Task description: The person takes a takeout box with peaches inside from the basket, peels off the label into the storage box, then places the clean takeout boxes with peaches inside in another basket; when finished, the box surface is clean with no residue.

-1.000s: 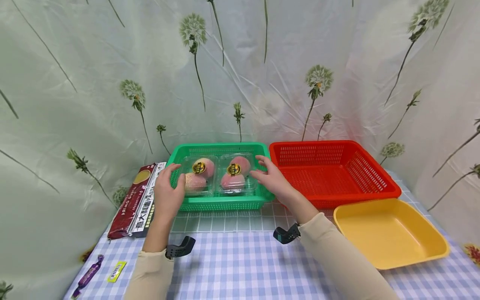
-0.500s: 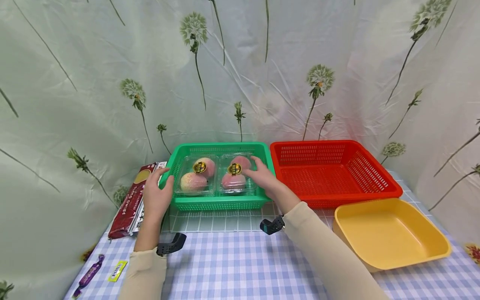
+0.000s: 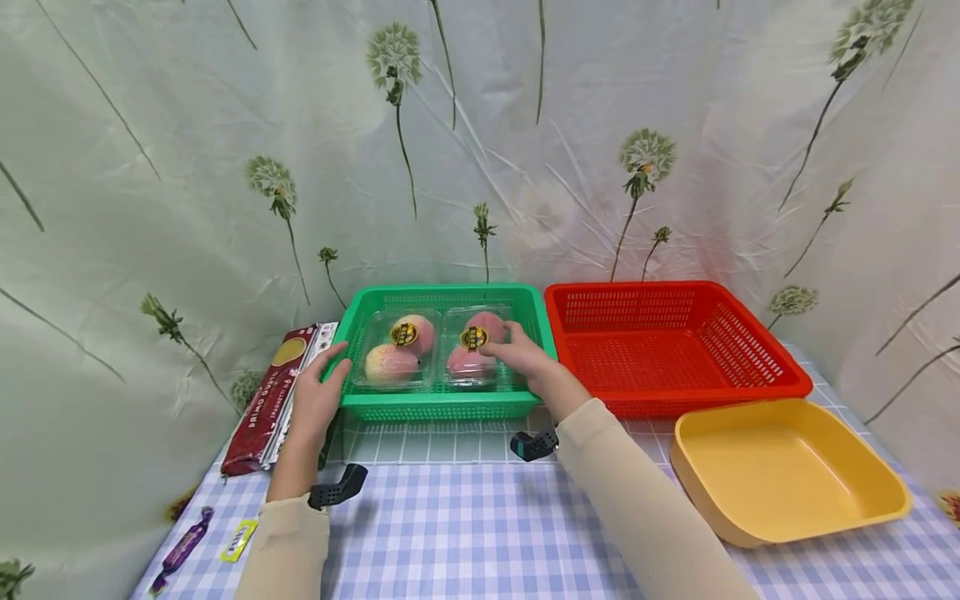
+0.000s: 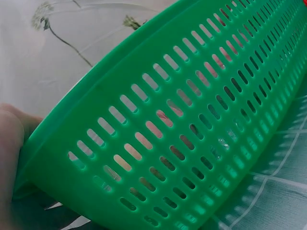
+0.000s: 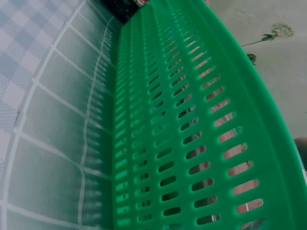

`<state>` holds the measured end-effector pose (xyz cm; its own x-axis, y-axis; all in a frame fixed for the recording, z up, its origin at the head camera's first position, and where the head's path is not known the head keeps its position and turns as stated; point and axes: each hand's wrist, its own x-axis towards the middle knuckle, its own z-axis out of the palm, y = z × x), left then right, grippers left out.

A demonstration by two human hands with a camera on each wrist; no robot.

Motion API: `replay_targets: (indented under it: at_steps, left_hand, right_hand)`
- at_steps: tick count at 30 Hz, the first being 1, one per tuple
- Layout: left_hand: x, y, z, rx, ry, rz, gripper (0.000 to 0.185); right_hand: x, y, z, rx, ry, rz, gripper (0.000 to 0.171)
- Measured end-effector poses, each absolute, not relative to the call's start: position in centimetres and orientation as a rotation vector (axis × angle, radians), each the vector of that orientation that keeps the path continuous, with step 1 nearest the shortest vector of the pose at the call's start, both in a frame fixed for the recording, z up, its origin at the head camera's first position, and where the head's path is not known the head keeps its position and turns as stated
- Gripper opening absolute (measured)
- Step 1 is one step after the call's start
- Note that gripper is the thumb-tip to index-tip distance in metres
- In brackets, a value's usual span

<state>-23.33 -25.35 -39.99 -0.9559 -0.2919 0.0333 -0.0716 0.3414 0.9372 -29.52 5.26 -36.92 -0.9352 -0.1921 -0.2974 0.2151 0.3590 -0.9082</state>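
Note:
A green slotted basket (image 3: pixel 442 407) stands at the middle back of the table. In it lies a clear plastic pack (image 3: pixel 408 357) of pink-yellow fruit with round yellow labels. My left hand (image 3: pixel 315 400) rests against the basket's left wall, thumb up at the rim. In the left wrist view a bit of that hand (image 4: pixel 9 148) presses the green basket's (image 4: pixel 182 124) corner. My right hand (image 3: pixel 525 362) reaches over the front rim, its fingers lying on the right half of the pack. The right wrist view shows only the green basket's (image 5: pixel 192 120) outer wall and the tablecloth.
An empty red basket (image 3: pixel 705 398) stands right of the green one, touching it. A yellow tray (image 3: pixel 780 467) sits in front of the red basket. A dark red pasta packet (image 3: pixel 270 400) lies at the left. A purple candy (image 3: pixel 180 550) and a small yellow packet (image 3: pixel 238 540) lie near the front left.
My left hand let go of the pack and drew back to the basket's left wall. My right hand moved left, further onto the pack, which now lies in the basket.

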Motion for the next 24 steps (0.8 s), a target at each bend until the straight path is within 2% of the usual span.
replay_targets:
  at_steps: [20,24]
  left_hand:
    - [-23.44,-25.21,-40.19,0.359,-2.368,-1.694,0.048]
    - [-23.57,-25.15,-40.35,0.346,-2.354,-1.703,0.047]
  right_hand:
    - [-29.19,5.17,-37.24,-0.334,2.465,-1.528,0.060]
    - [-29.14,5.22,-37.18,-0.286,2.428,-1.569,0.058]
